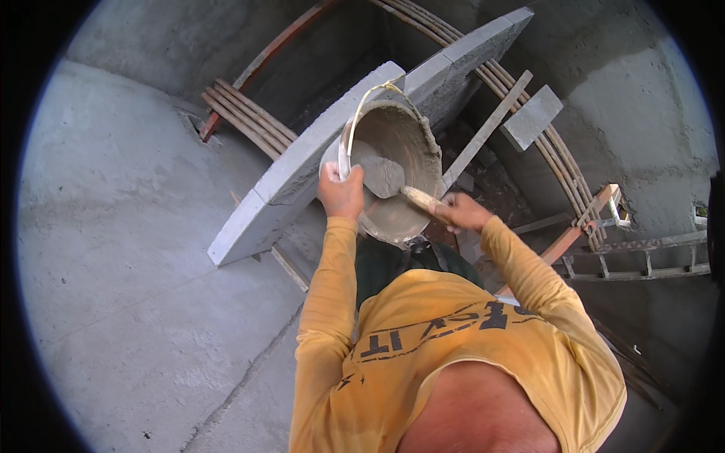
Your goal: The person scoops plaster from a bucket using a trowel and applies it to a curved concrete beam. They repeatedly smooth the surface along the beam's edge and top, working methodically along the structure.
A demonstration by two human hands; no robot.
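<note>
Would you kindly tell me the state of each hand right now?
Left hand: closed, holding the bucket at its left side, by handle or rim.
Right hand: closed, holding the trowel by its grip.

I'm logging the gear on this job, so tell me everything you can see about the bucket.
The bucket is round and deep, its inner wall coated in greyish, mortar-like residue, rougher along the right rim. Its pale curved handle is raised, and the left hand grips it at the left rim. The open mouth faces the camera, beside the block wall; whether they touch is unclear. The right hand holds a trowel with its blade inside. The coating hides the bucket's material.
</note>
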